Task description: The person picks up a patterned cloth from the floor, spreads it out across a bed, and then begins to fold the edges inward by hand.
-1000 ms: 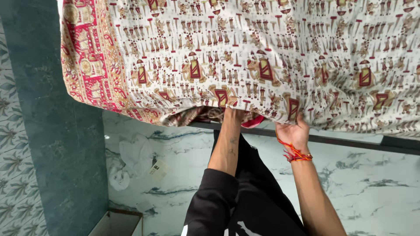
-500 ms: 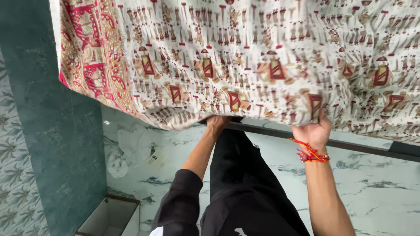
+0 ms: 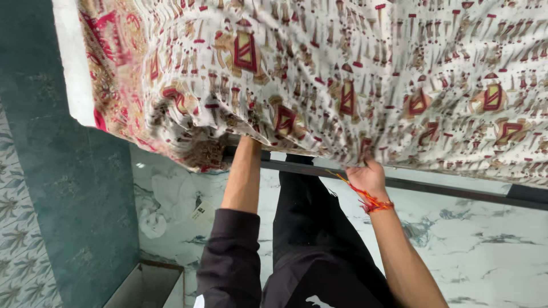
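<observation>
We see the printed bedsheet (image 3: 354,80) overhanging both forearms; the green wall (image 3: 74,199) blocks leftward passage, while marble floor (image 3: 485,245) lies open rightward.

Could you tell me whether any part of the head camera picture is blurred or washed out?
In the head view, the printed sheet smears with motion blur near its left corner; the white edge strip looks overexposed; the right hand and marble floor stay fairly sharp.

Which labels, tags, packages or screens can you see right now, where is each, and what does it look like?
Tag: small pale rectangular card with dark print, lying on the marble floor beside a crumpled white cloth, left of the left arm's black sleeve.
No packages, signs or screens show.
</observation>
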